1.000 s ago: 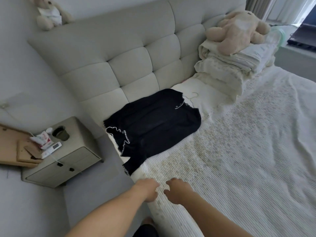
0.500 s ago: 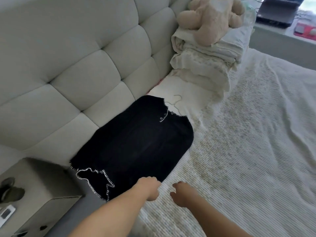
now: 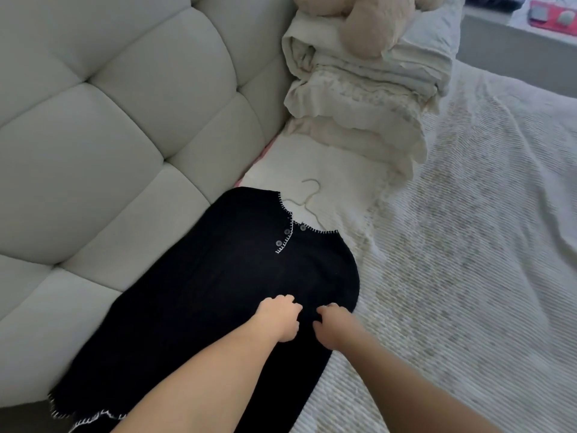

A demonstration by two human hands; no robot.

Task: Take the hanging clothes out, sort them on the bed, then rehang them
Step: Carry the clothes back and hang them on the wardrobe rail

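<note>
Both my hands, left (image 3: 278,317) and right (image 3: 335,326), fingers curled, pinching the black top (image 3: 218,292) flat on the bed (image 3: 468,276), hanger (image 3: 307,198) at its neck

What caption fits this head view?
Both hands, left and right, reach with curled fingers onto a black top lying on its hanger across the bed.

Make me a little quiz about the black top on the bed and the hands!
1. True or false: the black top is still on its hanger.
2. What trims its neckline: A) white stitching, B) red ribbon, C) gold chain?
3. What sits on the folded bedding?

Key: 1. True, the hook pokes out at the collar. 2. A. 3. A plush toy. The left hand and right hand are over the top.
</note>
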